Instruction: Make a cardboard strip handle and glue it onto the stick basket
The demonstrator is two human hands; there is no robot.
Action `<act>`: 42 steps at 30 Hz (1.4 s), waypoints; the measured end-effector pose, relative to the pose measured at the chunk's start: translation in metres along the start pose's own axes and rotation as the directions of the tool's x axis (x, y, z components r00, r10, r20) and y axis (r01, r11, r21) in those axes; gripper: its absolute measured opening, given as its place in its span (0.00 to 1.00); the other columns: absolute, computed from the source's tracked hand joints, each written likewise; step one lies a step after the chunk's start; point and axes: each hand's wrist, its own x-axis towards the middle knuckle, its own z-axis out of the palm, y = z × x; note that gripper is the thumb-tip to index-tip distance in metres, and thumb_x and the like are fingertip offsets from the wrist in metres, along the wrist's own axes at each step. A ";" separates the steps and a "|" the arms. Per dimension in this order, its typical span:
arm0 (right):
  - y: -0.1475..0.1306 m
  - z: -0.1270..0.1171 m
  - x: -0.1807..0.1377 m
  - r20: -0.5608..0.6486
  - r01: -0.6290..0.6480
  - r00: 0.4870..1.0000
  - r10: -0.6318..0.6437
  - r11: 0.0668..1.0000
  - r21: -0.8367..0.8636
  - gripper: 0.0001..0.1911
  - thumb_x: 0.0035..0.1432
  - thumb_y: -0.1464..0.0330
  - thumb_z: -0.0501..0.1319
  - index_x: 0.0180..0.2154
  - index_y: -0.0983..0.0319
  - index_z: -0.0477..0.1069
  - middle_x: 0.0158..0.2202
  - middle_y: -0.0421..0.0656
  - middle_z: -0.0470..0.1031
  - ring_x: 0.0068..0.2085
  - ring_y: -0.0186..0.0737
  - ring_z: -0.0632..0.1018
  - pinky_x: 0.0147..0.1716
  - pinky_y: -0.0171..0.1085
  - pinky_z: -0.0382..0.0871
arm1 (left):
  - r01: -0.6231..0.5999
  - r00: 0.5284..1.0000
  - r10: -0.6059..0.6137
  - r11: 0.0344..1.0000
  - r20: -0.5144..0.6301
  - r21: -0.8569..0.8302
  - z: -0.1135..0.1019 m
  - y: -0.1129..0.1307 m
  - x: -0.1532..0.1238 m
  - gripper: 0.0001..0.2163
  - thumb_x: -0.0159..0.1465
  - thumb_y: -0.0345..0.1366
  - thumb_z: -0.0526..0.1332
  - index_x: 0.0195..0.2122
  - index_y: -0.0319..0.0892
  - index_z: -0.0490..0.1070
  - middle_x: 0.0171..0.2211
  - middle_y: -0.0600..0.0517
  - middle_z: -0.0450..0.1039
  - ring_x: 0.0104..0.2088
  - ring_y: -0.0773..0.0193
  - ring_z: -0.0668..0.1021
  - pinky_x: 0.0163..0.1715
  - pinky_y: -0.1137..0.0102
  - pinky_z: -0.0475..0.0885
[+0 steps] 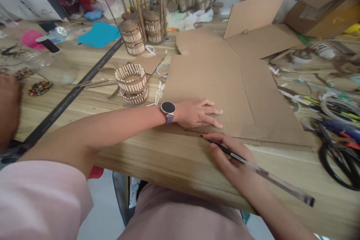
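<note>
My left hand lies flat with spread fingers on a large flattened sheet of brown cardboard. A watch is on that wrist. Between the fingers of my right hand is a pen with a clear barrel, its tip at the cardboard's near edge. A dark line shows along that edge, just left of the tip. Left of the cardboard stands a small round basket made of pale sticks and brown bands.
Two finished-looking stick lanterns with tall handles stand behind, more at the wall. Black scissors and tangled tools lie at right. At left are blue paper, a plastic bottle, beads and another person's arm.
</note>
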 end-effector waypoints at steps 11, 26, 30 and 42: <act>-0.003 0.035 0.010 0.034 -0.206 0.979 0.203 0.971 0.125 0.04 0.58 0.63 0.59 0.34 0.57 0.68 0.33 0.43 0.79 0.35 0.44 0.77 0.33 0.42 0.69 | 0.019 0.999 -0.020 1.000 0.046 0.017 0.000 0.002 0.001 0.17 0.70 0.42 0.53 0.58 0.59 0.69 0.66 0.53 0.59 0.62 0.48 0.63 0.60 0.55 0.61; -0.001 0.013 0.014 -0.006 -0.180 0.984 0.180 0.984 0.019 0.08 0.56 0.62 0.57 0.28 0.57 0.68 0.24 0.40 0.76 0.26 0.39 0.75 0.25 0.37 0.66 | 0.021 0.999 -0.021 1.000 0.033 0.009 0.000 0.002 0.000 0.17 0.71 0.41 0.50 0.59 0.58 0.68 0.66 0.52 0.59 0.62 0.48 0.63 0.59 0.54 0.62; 0.012 -0.039 -0.002 -0.093 -0.339 0.940 0.329 0.930 -0.139 0.11 0.54 0.57 0.58 0.26 0.56 0.70 0.22 0.39 0.75 0.22 0.40 0.74 0.20 0.37 0.65 | 0.034 0.999 -0.034 0.999 0.032 0.012 -0.002 0.004 -0.001 0.17 0.72 0.40 0.48 0.59 0.61 0.67 0.66 0.54 0.59 0.62 0.50 0.63 0.59 0.55 0.62; 0.105 -0.100 0.014 0.244 0.263 0.954 -0.175 0.878 -0.401 0.14 0.62 0.55 0.56 0.40 0.56 0.72 0.47 0.49 0.79 0.44 0.50 0.79 0.43 0.46 0.72 | 0.126 0.986 -0.123 0.992 -0.111 0.025 -0.013 0.016 -0.010 0.19 0.72 0.38 0.49 0.62 0.51 0.63 0.66 0.48 0.59 0.63 0.50 0.62 0.63 0.50 0.56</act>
